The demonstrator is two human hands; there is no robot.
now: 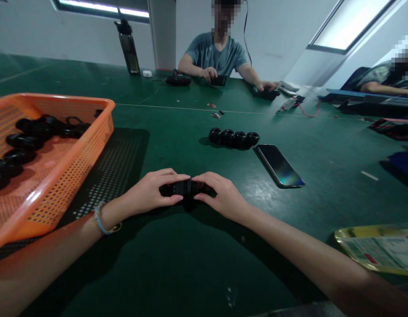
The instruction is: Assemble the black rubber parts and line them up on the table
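A small black cylindrical part (187, 188) lies between my two hands, low over the green table. My left hand (159, 187) grips its left end, thumb below and fingers above. The right end is pinched the same way by my right hand (220, 191). My fingers cover much of the part, so its exact kind does not show. Beyond my hands, several similar black round parts (234, 138) stand in a short row. More black parts (38, 132) lie in the orange basket (91, 145) to the left.
A smartphone (280, 166) lies right of the row. At the right edge is a gold-rimmed packet (377, 248). A power drill (178, 78) and a dark bottle (128, 48) are at the back. A person (217, 55) across the table handles dark objects; another sits far right.
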